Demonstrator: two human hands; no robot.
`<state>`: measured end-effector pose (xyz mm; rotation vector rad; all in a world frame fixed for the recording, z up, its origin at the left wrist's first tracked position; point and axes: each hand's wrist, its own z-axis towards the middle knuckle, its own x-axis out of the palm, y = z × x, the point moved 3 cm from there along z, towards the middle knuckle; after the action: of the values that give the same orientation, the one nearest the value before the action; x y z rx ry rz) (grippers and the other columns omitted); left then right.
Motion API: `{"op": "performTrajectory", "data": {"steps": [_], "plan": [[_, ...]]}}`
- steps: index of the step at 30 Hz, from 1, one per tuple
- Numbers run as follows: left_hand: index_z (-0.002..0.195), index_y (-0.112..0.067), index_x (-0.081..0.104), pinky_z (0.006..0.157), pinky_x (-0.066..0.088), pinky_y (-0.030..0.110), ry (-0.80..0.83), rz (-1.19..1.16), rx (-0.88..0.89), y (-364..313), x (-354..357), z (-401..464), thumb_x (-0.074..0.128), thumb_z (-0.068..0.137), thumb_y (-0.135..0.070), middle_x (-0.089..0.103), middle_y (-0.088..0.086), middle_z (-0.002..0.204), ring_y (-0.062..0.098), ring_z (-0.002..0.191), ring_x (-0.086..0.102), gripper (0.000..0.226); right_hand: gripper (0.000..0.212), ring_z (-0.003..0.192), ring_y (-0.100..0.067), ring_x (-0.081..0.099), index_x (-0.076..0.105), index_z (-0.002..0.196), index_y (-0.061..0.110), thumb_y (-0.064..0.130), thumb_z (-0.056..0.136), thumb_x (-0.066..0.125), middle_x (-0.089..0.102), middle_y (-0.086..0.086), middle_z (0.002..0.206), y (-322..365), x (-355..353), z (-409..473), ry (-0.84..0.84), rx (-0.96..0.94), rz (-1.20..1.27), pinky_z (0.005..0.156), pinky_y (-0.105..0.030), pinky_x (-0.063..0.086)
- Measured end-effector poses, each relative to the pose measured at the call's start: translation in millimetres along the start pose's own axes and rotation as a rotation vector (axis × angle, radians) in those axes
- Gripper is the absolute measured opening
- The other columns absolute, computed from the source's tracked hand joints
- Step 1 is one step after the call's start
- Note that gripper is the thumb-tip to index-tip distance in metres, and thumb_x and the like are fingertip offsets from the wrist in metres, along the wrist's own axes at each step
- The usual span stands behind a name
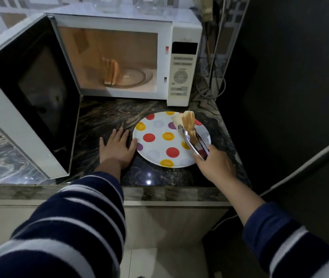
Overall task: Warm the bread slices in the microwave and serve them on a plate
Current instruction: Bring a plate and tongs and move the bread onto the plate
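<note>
Nearest me, my right hand (213,165) grips the handles of the metal tongs (192,141), and the tongs pinch one bread slice (186,122) over the far right part of the dotted plate (159,146). The slice stands tilted on edge, and I cannot tell whether its lower corner already touches the plate. The tongs seem to bite only its near end, so if I loosen my grip too soon I judge it could tip off the right rim onto the dark counter (103,115), or fold and tear where the metal bites into it.

To the left, my left hand (117,146) lies flat on the counter with fingers spread, holding nothing, its thumb just at the plate's left rim. It is not really pinning the plate, so a push from the tongs could make the plate slide on the polished stone.

Farther back, the microwave (127,57) stands with its door (29,93) swung wide to the left. More bread slices (111,72) stand on edge on the glass turntable (131,78) inside. They look precarious; reaching in with the tongs, I could knock them flat or drag the turntable off its seat.
</note>
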<state>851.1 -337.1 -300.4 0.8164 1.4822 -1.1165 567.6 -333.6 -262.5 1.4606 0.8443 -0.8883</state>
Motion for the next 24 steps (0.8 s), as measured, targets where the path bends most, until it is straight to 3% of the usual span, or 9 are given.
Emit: {"op": "performTrajectory", "data": {"steps": [4,9,13,16,21,24], "plan": [[0.153,-0.029,0.018,0.119,-0.002,0.049,-0.008,-0.003,-0.004,0.1,0.3,0.7,0.019,0.097,-0.055,0.005,-0.01,0.162,0.009,0.149,-0.001,0.061,0.044,0.095,-0.033,0.063,0.056,0.114,0.019,0.054,0.087,0.052,0.066,-0.01,0.103,-3.4,-3.4,5.1,0.017,0.021,0.014,0.077,-0.038,0.053],[0.153,-0.029,0.019,0.118,-0.001,0.05,-0.009,-0.001,-0.006,-0.3,0.1,1.8,0.019,0.097,-0.055,0.006,-0.009,0.162,0.01,0.149,-0.001,0.061,0.057,0.096,-0.031,0.062,0.052,0.116,0.013,0.058,0.082,0.058,0.062,-0.008,0.108,1.7,-14.0,3.4,-0.018,0.01,0.001,0.065,-0.031,0.042],[0.153,-0.029,0.017,0.118,-0.002,0.05,0.002,-0.003,-0.009,0.3,-0.9,2.1,0.018,0.097,-0.055,0.004,-0.009,0.162,0.01,0.149,-0.002,0.061,0.066,0.103,-0.032,0.06,0.049,0.12,0.011,0.062,0.08,0.059,0.062,-0.01,0.115,25.4,-36.0,2.3,-0.08,-0.054,0.012,0.069,-0.033,0.045],[0.153,-0.029,0.016,0.118,-0.004,0.05,0.043,-0.012,-0.001,-0.3,-0.2,1.8,0.017,0.098,-0.054,0.003,-0.009,0.162,0.01,0.149,-0.003,0.06,0.066,0.107,-0.033,0.059,0.045,0.125,0.01,0.059,0.083,0.058,0.06,-0.012,0.118,52.7,-40.7,2.2,-0.095,-0.127,-0.052,0.069,-0.032,0.038],[0.15,-0.023,0.027,0.119,0.005,0.048,-0.008,-0.116,-0.033,18.9,-17.5,17.6,0.024,0.101,-0.045,0.017,-0.006,0.16,0.011,0.148,0.009,0.054,0.072,0.114,-0.033,0.056,0.04,0.135,0.015,0.061,0.083,0.057,0.056,-0.009,0.128,105.7,-15.1,17.2,0.027,-0.209,-0.017,0.078,-0.034,0.043],[0.152,-0.022,0.023,0.119,0.004,0.048,0.02,-0.082,-0.066,36.9,-22.2,28.6,0.025,0.102,-0.043,0.012,-0.006,0.161,0.012,0.149,0.005,0.055,0.073,0.101,-0.034,0.064,0.042,0.131,0.012,0.065,0.082,0.055,0.061,-0.01,0.121,141.9,8.6,35.6,0.105,-0.206,-0.01,0.08,-0.035,0.051]]}}
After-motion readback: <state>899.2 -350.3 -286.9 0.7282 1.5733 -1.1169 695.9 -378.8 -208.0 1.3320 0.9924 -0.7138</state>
